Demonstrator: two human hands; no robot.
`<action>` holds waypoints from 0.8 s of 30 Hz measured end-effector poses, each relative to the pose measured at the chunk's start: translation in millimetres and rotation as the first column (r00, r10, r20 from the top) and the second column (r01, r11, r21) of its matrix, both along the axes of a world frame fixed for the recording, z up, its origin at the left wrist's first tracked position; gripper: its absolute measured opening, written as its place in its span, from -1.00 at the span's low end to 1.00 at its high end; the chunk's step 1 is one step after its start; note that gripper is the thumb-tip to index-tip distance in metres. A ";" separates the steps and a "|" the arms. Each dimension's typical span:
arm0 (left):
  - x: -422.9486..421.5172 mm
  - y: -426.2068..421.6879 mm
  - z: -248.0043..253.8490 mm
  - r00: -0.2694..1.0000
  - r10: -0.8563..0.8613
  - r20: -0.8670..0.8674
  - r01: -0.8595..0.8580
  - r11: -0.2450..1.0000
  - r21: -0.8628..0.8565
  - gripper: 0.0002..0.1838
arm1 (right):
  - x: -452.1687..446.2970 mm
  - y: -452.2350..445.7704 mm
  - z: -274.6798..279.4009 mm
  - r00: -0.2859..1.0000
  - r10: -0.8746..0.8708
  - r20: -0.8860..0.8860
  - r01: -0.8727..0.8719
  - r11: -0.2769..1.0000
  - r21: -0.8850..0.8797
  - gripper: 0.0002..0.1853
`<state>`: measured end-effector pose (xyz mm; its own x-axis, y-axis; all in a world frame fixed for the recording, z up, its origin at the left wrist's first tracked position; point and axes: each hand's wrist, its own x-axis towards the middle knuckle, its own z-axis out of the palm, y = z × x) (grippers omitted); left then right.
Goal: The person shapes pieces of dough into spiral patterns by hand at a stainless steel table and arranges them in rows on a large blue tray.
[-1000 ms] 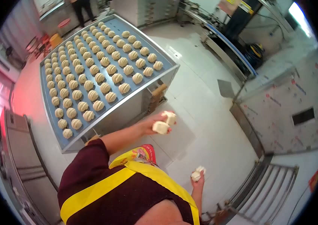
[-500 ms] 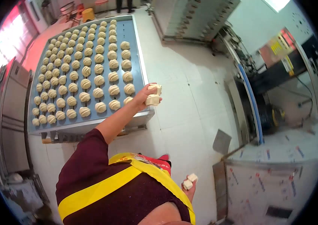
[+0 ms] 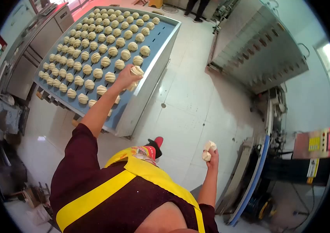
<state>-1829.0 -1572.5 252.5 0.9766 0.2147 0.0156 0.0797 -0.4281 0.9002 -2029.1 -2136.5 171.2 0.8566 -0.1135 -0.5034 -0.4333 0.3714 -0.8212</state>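
My left hand [image 3: 124,79] reaches over the right edge of a blue tray [image 3: 158,35] full of dough buns. Its fingers are closed on a pale dough bun [image 3: 136,71]. Just below that hand another piece of dough shows; I cannot tell if it is held or lies on the tray. Rows of ridged, twisted buns [image 3: 96,58] cover most of the blue surface, and my forearm hides a few near the front. Out to the right, above the floor, my right hand [image 3: 214,158] grips two dough buns [image 3: 209,146], one above the other.
The tray rests on a metal-sided table [image 3: 149,85]. A tall steel cabinet [image 3: 250,46] stands at the back right, near a person's legs [image 3: 197,8]. Machinery with a blue edge strip [image 3: 252,174] lines the right side. Steel counters [image 3: 42,42] stand at the left.
The view has turned, so the tray appears tilted. My left hand has moved from beside the tray's edge to over it. My right hand has risen and stretched outward with its buns.
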 end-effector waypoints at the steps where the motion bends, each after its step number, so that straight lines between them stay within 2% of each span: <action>1: 20.5 -6.1 -0.8 1.000 0.024 0.012 -0.025 0.999 0.030 -0.23 | 34.2 -3.5 0.3 0.999 0.044 0.018 -0.044 0.999 0.001 -0.60; 5: 116.8 -32.2 -5.8 0.987 0.142 0.071 -0.152 0.974 0.169 -0.29 | 121.5 -8.4 -10.1 0.997 0.067 -0.029 -0.066 0.996 0.058 -0.57; 8: 185.0 -44.7 6.5 0.972 0.232 -0.029 -0.215 0.938 0.272 -0.30 | 161.6 -38.7 -17.1 0.979 0.164 -0.122 -0.155 0.985 0.081 -0.54; 10: 223.0 -44.9 -0.3 0.947 0.308 -0.090 -0.265 0.910 0.319 -0.31 | 189.4 -74.2 -29.5 0.950 0.265 -0.163 -0.255 0.963 0.083 -0.53; 12: 254.5 -45.6 -12.4 0.915 0.383 -0.130 -0.325 0.887 0.328 -0.30 | 233.7 -114.8 -35.4 0.936 0.290 -0.200 -0.290 0.957 0.027 -0.53; 15: 282.0 -50.0 -28.9 0.889 0.450 -0.083 -0.383 0.831 0.404 -0.29 | 346.8 -147.3 -32.0 0.906 0.312 -0.285 -0.348 0.934 -0.081 -0.54; 16: 289.0 -58.5 -17.4 0.871 0.462 -0.168 -0.360 0.831 0.423 -0.27 | 393.0 -157.1 -30.4 0.893 0.334 -0.301 -0.380 0.919 -0.109 -0.54; 18: 307.0 -55.3 -28.2 0.828 0.521 -0.208 -0.396 0.806 0.440 -0.24 | 490.9 -160.0 -36.4 0.867 0.423 -0.264 -0.468 0.872 -0.143 -0.54; 20: 317.7 -46.7 -34.8 0.799 0.549 -0.245 -0.409 0.795 0.447 -0.21 | 584.4 -120.3 -9.8 0.781 0.570 -0.255 -0.622 0.745 -0.241 -0.53; 22: 329.0 -41.0 -43.6 0.764 0.607 -0.219 -0.477 0.760 0.442 -0.25 | 662.0 -58.6 20.8 0.719 0.675 -0.168 -0.689 0.657 -0.306 -0.53; 24: 335.1 -39.0 -57.4 0.725 0.649 -0.231 -0.526 0.738 0.424 -0.28 | 726.5 12.4 51.4 0.603 0.786 -0.138 -0.774 0.534 -0.339 -0.52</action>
